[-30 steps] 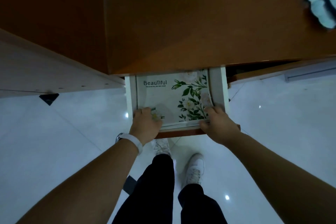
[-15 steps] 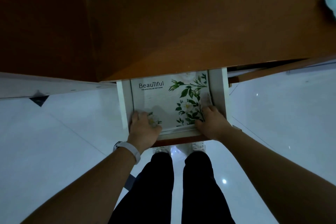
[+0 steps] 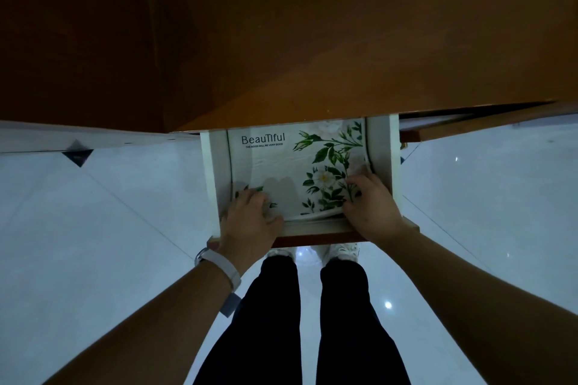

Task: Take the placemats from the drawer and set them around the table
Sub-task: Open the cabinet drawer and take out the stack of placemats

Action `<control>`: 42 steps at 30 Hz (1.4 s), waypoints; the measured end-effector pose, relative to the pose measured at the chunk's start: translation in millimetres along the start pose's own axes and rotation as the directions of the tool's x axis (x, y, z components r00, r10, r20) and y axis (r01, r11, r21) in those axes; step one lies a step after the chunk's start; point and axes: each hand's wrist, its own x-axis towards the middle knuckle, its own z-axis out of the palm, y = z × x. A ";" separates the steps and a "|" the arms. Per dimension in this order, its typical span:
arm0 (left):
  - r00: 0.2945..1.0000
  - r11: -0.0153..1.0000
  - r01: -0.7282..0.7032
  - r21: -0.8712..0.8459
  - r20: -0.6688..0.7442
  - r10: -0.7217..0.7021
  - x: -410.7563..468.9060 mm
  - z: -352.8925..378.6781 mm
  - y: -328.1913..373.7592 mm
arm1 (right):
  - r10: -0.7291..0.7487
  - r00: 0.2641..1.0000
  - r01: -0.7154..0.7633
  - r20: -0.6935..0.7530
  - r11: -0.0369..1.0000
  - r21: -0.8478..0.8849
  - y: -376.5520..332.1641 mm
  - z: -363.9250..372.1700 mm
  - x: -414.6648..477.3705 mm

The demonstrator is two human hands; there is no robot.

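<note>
head view, steeply downward, close above drawer [image 3: 299, 230]

Reaches down with both bare forearms to the near end of the open drawer [image 3: 214, 172], with a pale wristband [image 3: 219, 266] on the left wrist. Holds the left hand [image 3: 250, 217] at the drawer's near left corner, knuckles up, with fingers bent down onto the placemat [image 3: 281, 166] and thumb along its near edge. Curls the right hand [image 3: 370, 205] at the drawer's near right corner, with fingers hooked over the placemat's lifted edge.
</note>
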 end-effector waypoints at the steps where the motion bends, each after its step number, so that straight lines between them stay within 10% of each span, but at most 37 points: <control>1: 1.000 0.999 -0.022 0.036 0.019 0.022 1.2 0.8 3.1 | -0.013 1.000 0.013 -0.011 1.000 0.012 0.3 -1.8 -1.0; 10: 0.904 0.897 -0.412 0.159 0.189 0.382 16.1 32.5 60.3 | -0.184 0.981 0.187 -0.057 0.981 0.057 4.5 -23.5 -5.1; 31: 0.910 0.898 -0.415 0.148 0.051 0.412 -8.9 9.6 89.7 | -0.433 0.901 0.387 -0.030 0.832 -0.398 10.6 -49.2 -23.6; 42: 0.896 0.890 -0.441 0.115 -0.001 0.444 -78.1 5.9 94.9 | -0.530 0.842 0.538 0.103 0.812 -0.226 17.1 -69.2 -72.0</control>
